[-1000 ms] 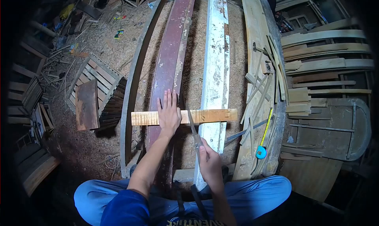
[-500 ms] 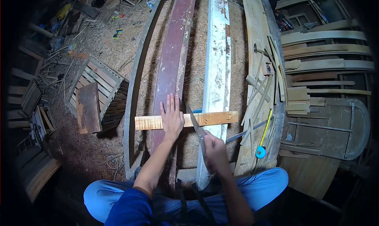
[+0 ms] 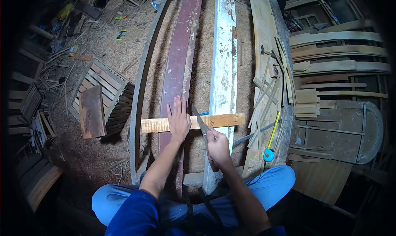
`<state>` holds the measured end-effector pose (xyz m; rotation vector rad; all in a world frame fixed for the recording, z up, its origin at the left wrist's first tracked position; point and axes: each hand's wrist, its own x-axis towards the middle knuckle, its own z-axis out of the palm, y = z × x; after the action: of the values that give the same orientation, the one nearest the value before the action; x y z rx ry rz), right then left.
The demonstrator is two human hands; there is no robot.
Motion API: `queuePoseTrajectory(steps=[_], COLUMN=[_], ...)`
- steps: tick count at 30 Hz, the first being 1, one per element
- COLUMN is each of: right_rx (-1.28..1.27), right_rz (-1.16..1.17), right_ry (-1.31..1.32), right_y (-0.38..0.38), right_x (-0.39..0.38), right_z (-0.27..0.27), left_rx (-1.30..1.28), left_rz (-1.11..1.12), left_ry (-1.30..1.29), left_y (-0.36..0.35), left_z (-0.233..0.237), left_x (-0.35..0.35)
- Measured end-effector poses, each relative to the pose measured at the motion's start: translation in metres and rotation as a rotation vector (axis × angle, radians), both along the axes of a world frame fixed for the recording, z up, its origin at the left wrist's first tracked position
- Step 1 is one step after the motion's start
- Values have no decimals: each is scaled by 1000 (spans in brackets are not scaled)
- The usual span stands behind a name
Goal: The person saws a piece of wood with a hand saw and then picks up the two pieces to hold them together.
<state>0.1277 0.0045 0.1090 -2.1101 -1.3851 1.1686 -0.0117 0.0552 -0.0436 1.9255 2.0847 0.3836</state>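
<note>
A short light wooden board (image 3: 227, 120) lies crosswise over a maroon beam (image 3: 176, 67) and a white, paint-chipped beam (image 3: 223, 71). Flat on the board, above the maroon beam, rests my left hand (image 3: 179, 120) with its fingers stretched out. My right hand (image 3: 218, 149) is wrapped round the handle of a handsaw, just on the near side of the board. The narrow saw blade (image 3: 199, 119) slants across the board between the two beams, close to my left hand. Whether its teeth have cut into the wood is too small to tell.
On the right plank (image 3: 262, 25) lie a hammer (image 3: 267, 52), loose wood strips and a blue tape measure (image 3: 269, 154) with its yellow blade out. A slatted wooden crate (image 3: 103, 96) stands left on the shavings-covered floor. Stacked curved boards (image 3: 338, 51) fill the right side.
My right hand and the saw have shifted slightly forward, with more of the blade now beyond the board. My left hand stays on the board. The view has moved a little.
</note>
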Motion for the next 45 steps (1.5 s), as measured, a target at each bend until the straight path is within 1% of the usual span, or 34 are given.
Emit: queuePoseTrajectory(steps=[1, 3, 4, 6, 7, 8, 9, 11, 12, 15, 17, 19, 21, 23, 26, 29, 31, 32, 33, 35, 37, 39, 40, 41, 43, 44, 45], right_rx=[-7, -9, -13, 164, 221, 247, 278, 72, 192, 201, 221, 416, 374, 435, 394, 320, 345, 246, 247, 357, 341, 435, 320, 454, 357, 363, 339], right_rz=[-2, -86, -92, -73, -99, -103, -102, -140, -124, -118, -83, -57, -50, -85, -64, -61, -93, -94, -94, -84, -106, -54, -86, -37, -2, 10, -4], right_ry=[1, 94, 89, -36, -87, -106, -121, -31, 45, 43, 38, 137, 178, 171, 170, 180, 258, 228, 224, 126, 125, -2, 84, 87, 102, 103, 157], right_y=[0, 2, -4, -25, -33, -38, -35, -30, -30, -44, -67, -86, -99, -105, -102, -108, -122, -145, -157, -167, -147, -135, -138, -138, -134, -128, -122], right_x=[-1, -1, -2, -24, -39, -43, -48, -37, -29, -20, -14, -10, -8, -11, -10, 7, 12, 17, 18, 11, 0, 4, 16, 28, 32, 36, 35], right_z=[2, 6, 1, -28, -36, -42, -35, -19, -24, -34, -58, -85, -105, -121, -110, -107, -88, -76, -73, -72, -74, -91, -101, -113, -93, -89, -84], left_rx=[-7, 15, 11, -6, -1, -28, -51, -16, -8, 9, 29, 81, 90, 110, 131, 133, 151, 145, 146, 113, 120, 151, 125, 110, 139, 134, 141], left_rz=[-2, -1, -7, 5, 14, 0, -9, -22, -13, 3, 5, 18, 32, 43, 73, 90, 119, 118, 119, 87, 48, 157, 158, 154, 168, 163, 175], left_ry=[1, 21, 17, -12, -9, 12, 35, 51, 44, 39, 45, 5, 11, 24, 35, 33, 76, 82, 78, 124, 112, 133, 106, 104, 143, 126, 131], left_y=[-1, -1, -3, 1, 2, 1, 2, 3, 4, 1, 1, -1, -1, 0, 0, 0, 0, 0, -1, -1, 4, 14, 14, 12, 14, 14, 17], left_z=[0, -2, -2, 0, 2, 3, 3, 0, -2, -8, -8, -5, -7, -7, -8, -5, -3, -2, -2, -5, -7, -12, -10, -10, -9, -7, -6], left_x=[-1, 0, 4, 0, -1, 0, -1, -2, -1, 0, 0, 0, 0, 1, 1, 3, 3, 3, 4, 5, 0, 1, 0, 0, 2, 1, 1])
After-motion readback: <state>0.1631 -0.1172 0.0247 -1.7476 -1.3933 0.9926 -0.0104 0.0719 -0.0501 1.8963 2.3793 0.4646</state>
